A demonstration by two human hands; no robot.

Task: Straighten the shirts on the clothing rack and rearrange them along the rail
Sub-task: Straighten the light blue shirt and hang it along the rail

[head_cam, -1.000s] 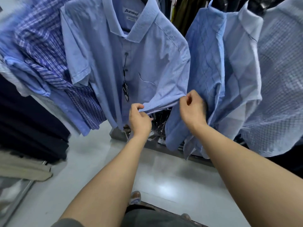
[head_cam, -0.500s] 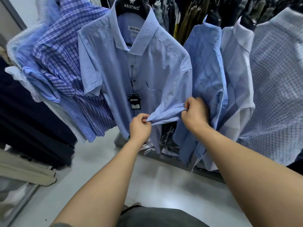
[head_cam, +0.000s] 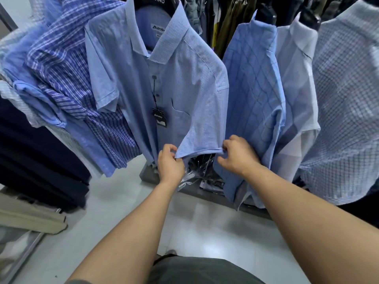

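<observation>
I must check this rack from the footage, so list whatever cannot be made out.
All in the head view:
- the rail: cut off by the top edge.
- the hanger: its lettering is clipped by the top edge.
- the tag: the print is too small to read.
- the plastic-wrapped packs: mostly behind the sleeve and the left hand and right hand pinching it.
- the shirts at the left edge: blurred.
</observation>
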